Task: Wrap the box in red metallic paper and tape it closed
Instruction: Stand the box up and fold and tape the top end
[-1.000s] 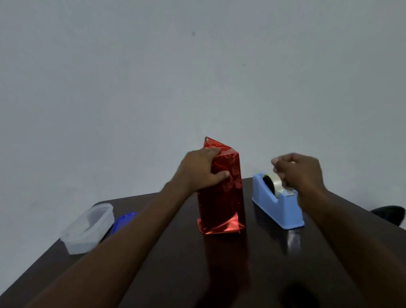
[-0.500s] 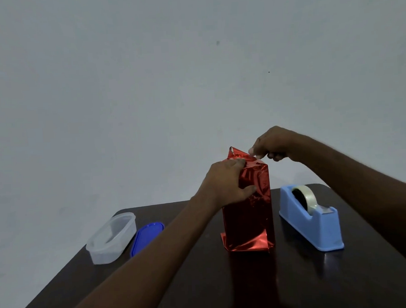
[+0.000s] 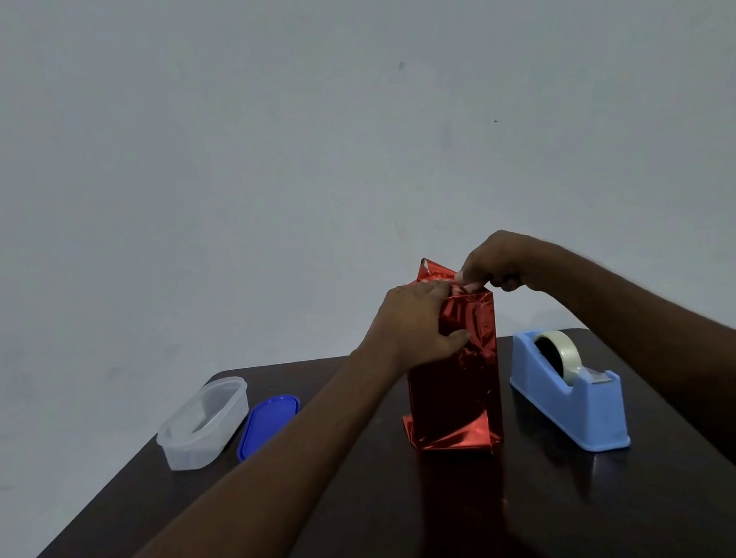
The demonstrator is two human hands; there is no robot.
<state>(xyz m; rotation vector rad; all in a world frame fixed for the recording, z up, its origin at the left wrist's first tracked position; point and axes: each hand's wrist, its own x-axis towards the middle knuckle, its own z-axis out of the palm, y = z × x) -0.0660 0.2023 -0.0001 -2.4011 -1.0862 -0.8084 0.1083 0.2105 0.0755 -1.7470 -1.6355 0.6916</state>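
A tall box wrapped in red metallic paper (image 3: 461,385) stands upright on the dark table (image 3: 370,513). My left hand (image 3: 415,323) grips its upper left side, fingers over the folded top and thumb on the front. My right hand (image 3: 497,263) is at the top right corner and pinches a small piece of clear tape (image 3: 464,279) against the paper. One paper flap sticks up at the back of the top. A blue tape dispenser (image 3: 573,400) with a clear roll stands to the right of the box.
A clear plastic container (image 3: 203,424) and its blue lid (image 3: 267,425) lie at the left of the table. A plain grey wall is behind. The table's far edge runs just beyond the box.
My right hand left the tape dispenser and came up to the top of the box with a piece of tape. My left hand has kept its hold on the box.
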